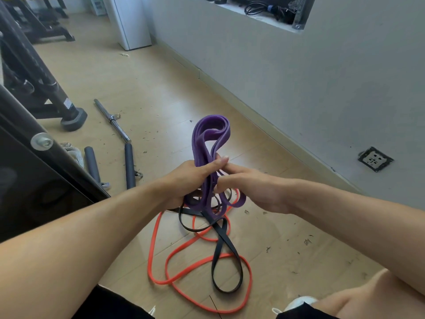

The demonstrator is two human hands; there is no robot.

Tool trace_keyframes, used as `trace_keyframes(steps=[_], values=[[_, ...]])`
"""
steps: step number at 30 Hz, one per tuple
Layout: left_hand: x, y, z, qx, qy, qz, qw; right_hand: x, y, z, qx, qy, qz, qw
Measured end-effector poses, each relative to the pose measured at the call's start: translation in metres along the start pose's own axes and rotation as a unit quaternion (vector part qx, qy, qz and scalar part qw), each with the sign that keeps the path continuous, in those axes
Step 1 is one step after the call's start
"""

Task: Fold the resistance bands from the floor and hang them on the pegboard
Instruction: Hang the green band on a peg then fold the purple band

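**Purple band gathered in hand; orange and black bands on floor**

Your left hand (pixel 193 178) grips the purple band (pixel 212 143) around its middle, fingers and thumb curled round the bunched strands. The band is doubled into several loops: the upper fold stands up above your fist, and the lower loops hang beneath it, just above the floor.

Your right hand (pixel 250 187) sits right beside the left, the two nearly together. Its fingertips reach in among the purple strands just below the left thumb. Whether those fingers pinch a strand or only touch it cannot be told from this view; the strands cover the fingertips.

The orange band (pixel 158 249) lies loose on the wooden floor (pixel 142 84) below your hands, spread in wide, overlapping loops. The black band (pixel 226 249) lies across it, twisted once near its middle, its far end running under the hanging purple loops.

Left of the bands, a chrome bar (pixel 112 120) with dark grips lies on the floor, and a separate grey handle (pixel 92 164) lies beside it. A black machine frame (pixel 34 157) fills the left edge. A wall socket (pixel 375 159) sits low on the grey wall (pixel 299 77) at right. Small debris is scattered over the floor.

The pegboard is out of view.
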State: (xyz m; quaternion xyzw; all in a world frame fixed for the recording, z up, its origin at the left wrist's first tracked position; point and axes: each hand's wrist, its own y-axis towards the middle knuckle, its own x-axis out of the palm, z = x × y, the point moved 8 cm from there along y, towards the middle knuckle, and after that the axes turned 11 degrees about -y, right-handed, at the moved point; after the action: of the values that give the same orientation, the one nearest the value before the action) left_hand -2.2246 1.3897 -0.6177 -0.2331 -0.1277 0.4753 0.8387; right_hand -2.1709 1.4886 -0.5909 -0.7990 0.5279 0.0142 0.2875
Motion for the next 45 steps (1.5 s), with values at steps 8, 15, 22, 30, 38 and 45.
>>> trace_keyframes(steps=[8,15,22,30,38,45], values=[[-0.019,0.005,0.001,0.009,0.102,-0.054,0.993,-0.059,-0.002,0.05,0.136,0.108,0.12,0.977],[0.002,0.003,-0.003,0.042,0.246,-0.105,0.963,-0.07,0.003,0.058,0.094,0.247,0.154,0.952],[0.001,0.007,-0.006,0.021,0.28,-0.122,0.952,-0.086,0.003,0.049,0.066,0.18,0.229,0.954],[-0.019,0.009,-0.023,-0.047,0.25,-0.125,0.959,-0.059,0.004,0.049,0.039,0.236,0.044,0.97],[-0.007,0.016,-0.026,0.01,0.381,-0.097,0.919,-0.06,0.009,0.05,0.036,0.291,0.093,0.951],[-0.004,0.014,-0.017,0.04,0.278,-0.116,0.953,-0.071,0.004,0.055,0.035,0.331,0.131,0.934]])
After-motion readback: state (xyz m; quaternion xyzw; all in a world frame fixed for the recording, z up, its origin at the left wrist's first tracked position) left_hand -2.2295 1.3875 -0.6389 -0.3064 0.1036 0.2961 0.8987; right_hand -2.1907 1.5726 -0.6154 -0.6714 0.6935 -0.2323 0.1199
